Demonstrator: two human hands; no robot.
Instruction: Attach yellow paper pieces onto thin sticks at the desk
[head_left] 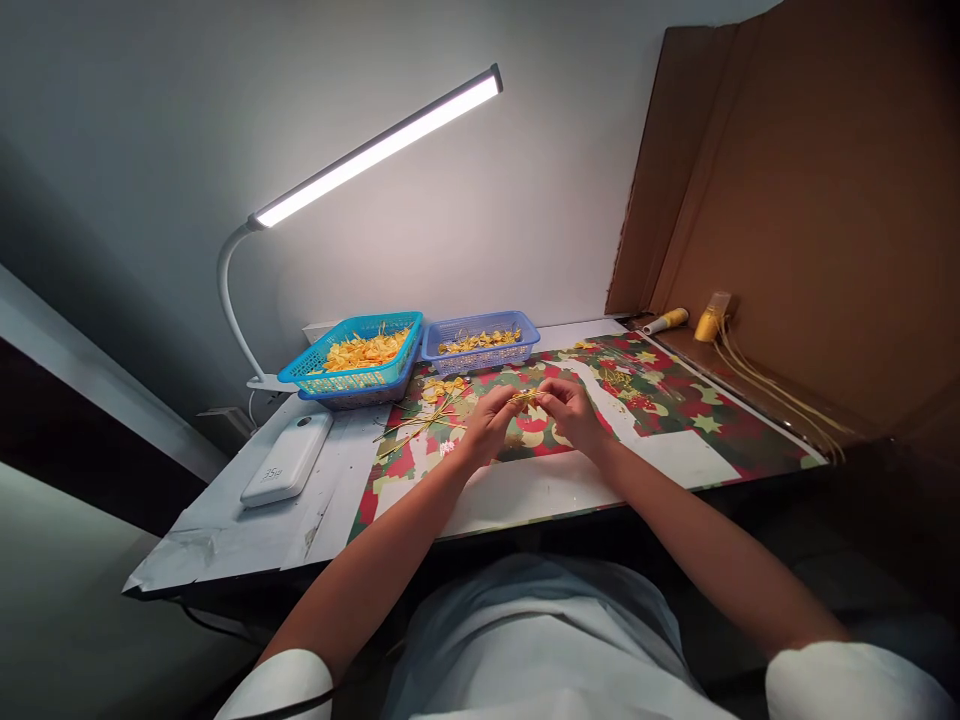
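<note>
Both hands close on one thing: the fingertips of the left hand (487, 424) and the right hand (568, 408) pinch a small, slender yellow piece (528, 397) between them, its details too small to tell. It is over the table's middle, above a sheet printed in red, green and cream (538, 440), between the near and far edges. Just left of the left hand lies a loose spread of thin yellow-green stems (417, 432). Along the table's far edge, left of centre, a turquoise plastic mesh basket (319, 384) of yellow petal-like pieces stands beside a lavender plastic mesh basket (487, 355) with smaller yellow pieces. A white rectangular device with a lit display (279, 478) lies toward the left edge.
</note>
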